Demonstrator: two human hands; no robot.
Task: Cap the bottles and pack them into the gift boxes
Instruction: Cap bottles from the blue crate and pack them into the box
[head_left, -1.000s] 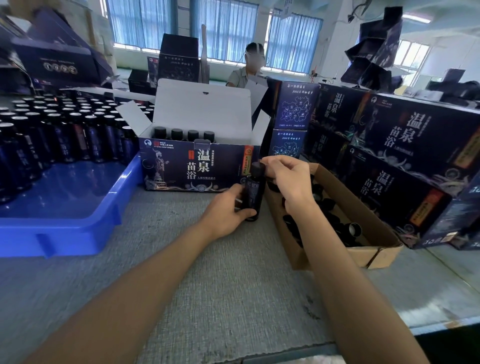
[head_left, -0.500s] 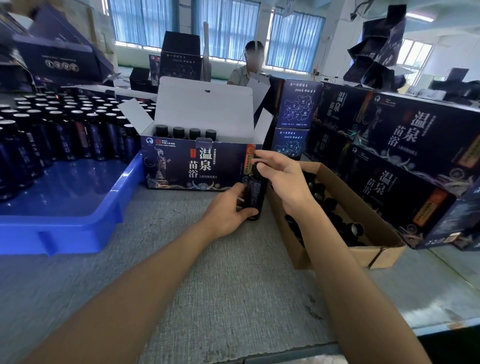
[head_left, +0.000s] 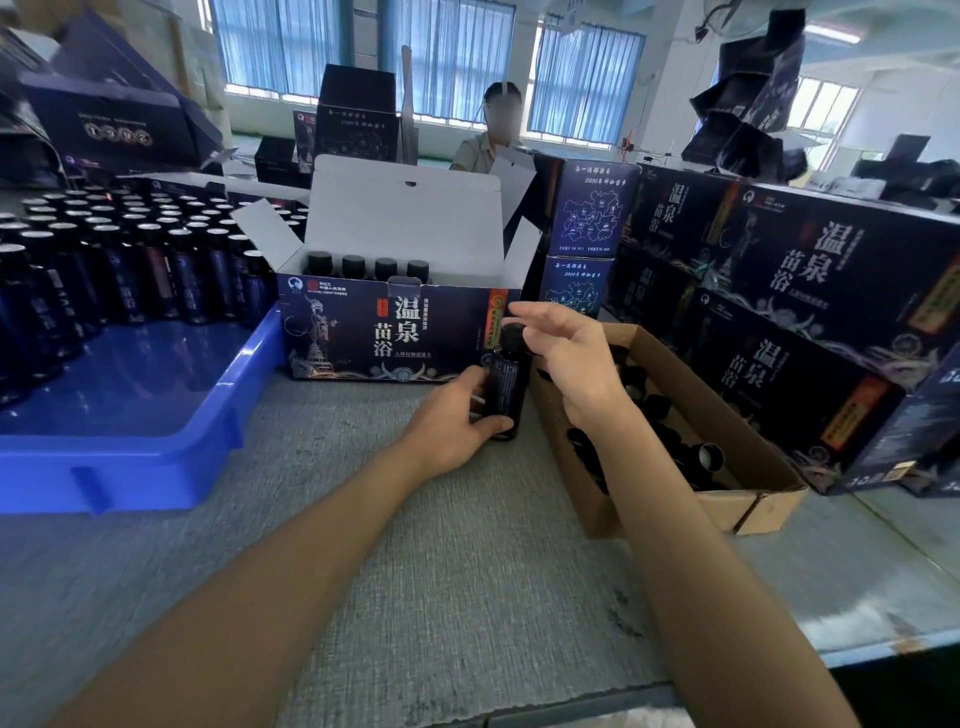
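Your left hand (head_left: 451, 418) grips a dark bottle (head_left: 506, 391) standing on the grey table (head_left: 441, 571), just in front of the open gift box (head_left: 384, 335). Your right hand (head_left: 569, 358) is at the black cap (head_left: 511, 336) on the bottle's neck; whether it pinches the cap cannot be told.

The gift box holds four capped bottles (head_left: 369, 267) along its back. Its front reads "PICC", "温泉" and "苗浴". The blue tray (head_left: 130, 431) holds many uncapped bottles (head_left: 130, 260). The cardboard box (head_left: 737, 467) holds loose caps (head_left: 670, 439). Closed boxes (head_left: 831, 291) with the same lettering are stacked at your right.
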